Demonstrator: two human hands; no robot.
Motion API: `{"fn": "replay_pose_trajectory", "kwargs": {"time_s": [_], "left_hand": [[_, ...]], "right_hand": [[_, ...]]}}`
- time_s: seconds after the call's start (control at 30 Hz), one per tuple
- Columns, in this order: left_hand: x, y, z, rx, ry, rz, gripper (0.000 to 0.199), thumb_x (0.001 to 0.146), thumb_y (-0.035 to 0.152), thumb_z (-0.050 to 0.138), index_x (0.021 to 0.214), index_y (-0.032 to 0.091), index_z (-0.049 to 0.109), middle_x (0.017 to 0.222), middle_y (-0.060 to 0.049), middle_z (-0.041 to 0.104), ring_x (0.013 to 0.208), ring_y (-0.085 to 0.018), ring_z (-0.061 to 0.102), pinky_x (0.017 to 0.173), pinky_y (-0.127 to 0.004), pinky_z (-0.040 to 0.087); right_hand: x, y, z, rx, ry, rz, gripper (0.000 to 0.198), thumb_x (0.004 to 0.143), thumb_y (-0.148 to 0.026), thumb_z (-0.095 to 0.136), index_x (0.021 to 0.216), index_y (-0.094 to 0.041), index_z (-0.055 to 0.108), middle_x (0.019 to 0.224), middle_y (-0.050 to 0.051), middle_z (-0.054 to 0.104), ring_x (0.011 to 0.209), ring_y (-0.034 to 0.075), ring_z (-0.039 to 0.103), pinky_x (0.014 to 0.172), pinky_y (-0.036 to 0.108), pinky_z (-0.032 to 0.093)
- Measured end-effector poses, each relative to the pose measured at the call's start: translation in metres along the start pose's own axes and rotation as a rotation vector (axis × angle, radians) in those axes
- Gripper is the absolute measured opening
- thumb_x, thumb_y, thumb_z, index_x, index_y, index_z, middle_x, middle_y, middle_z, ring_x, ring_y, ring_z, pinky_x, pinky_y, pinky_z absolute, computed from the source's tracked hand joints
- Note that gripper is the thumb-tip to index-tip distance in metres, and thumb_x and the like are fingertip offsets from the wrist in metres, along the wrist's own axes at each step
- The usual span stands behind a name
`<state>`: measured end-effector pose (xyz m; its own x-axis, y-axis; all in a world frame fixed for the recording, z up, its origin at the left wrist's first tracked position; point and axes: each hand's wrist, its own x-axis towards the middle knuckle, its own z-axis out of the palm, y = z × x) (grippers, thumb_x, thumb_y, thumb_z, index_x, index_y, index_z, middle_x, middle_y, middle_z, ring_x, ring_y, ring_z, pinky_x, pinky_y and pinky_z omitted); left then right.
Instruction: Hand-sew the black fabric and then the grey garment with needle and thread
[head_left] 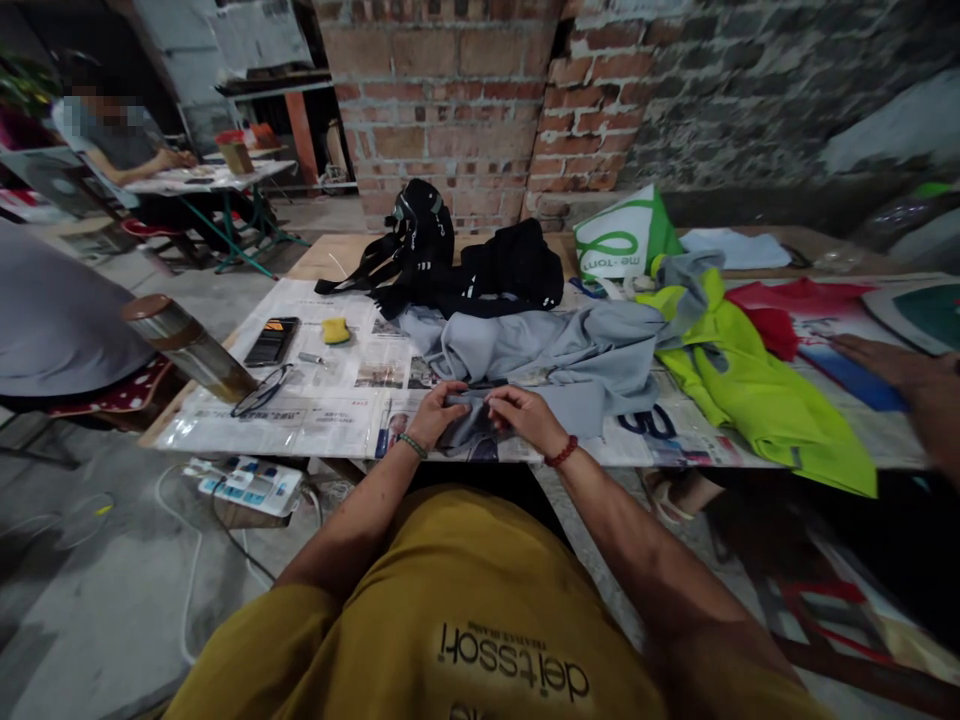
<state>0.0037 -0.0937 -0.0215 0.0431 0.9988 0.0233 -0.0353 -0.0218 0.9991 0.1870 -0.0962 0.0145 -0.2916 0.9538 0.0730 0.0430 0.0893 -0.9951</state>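
A light grey garment (540, 345) lies spread across the table, with one edge drawn toward me. My left hand (435, 414), with a green bracelet at the wrist, is closed on the near edge of this cloth. My right hand (529, 415), wearing a red bracelet, is pinched with the fingertips together just above the same edge. Whatever sits between those fingertips is too small to make out. Behind the grey cloth rests a bundle of black fabric (517, 262) and a black strapped bag (424, 225).
Newspaper under plastic covers the table (322, 420). A tall flask (191, 350), glasses (261, 392), phone (271, 341) and yellow sponge (337, 331) are at left. A yellow-green garment (780, 390) lies right, near another person's hand (885, 360). A power strip (255, 485) is below.
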Motion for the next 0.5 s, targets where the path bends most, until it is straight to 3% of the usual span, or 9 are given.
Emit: {"fn": "replay_pose_trajectory", "kwargs": {"time_s": [0.2,0.33,0.5], "left_hand": [[-0.002,-0.002,0.000,0.079,-0.028,0.068,0.037,0.064,0.025,0.071,0.099,0.016,0.065,0.082,-0.001,0.063,0.077,-0.013,0.056,0.074,-0.024,0.044],[-0.006,-0.007,-0.002,0.127,-0.014,0.110,0.028,0.065,0.026,0.071,0.091,0.016,0.069,0.087,-0.003,0.068,0.083,-0.015,0.060,0.080,-0.026,0.046],[-0.007,-0.013,-0.005,0.192,0.014,0.151,0.020,0.068,0.030,0.070,0.081,0.016,0.072,0.078,-0.002,0.069,0.076,-0.015,0.061,0.075,-0.027,0.049]], "right_hand": [[-0.018,0.017,0.006,-0.546,-0.024,-0.208,0.015,0.080,-0.025,0.052,0.074,-0.020,0.066,0.064,-0.001,0.064,0.059,0.013,0.058,0.058,0.023,0.042],[-0.019,0.025,0.012,-0.651,-0.015,-0.250,0.017,0.083,-0.022,0.050,0.077,-0.020,0.066,0.073,0.001,0.068,0.067,0.014,0.060,0.063,0.024,0.041],[-0.020,0.032,0.015,-0.699,-0.009,-0.224,0.017,0.085,-0.021,0.049,0.080,-0.019,0.065,0.073,0.002,0.068,0.067,0.013,0.059,0.062,0.022,0.039]]}}
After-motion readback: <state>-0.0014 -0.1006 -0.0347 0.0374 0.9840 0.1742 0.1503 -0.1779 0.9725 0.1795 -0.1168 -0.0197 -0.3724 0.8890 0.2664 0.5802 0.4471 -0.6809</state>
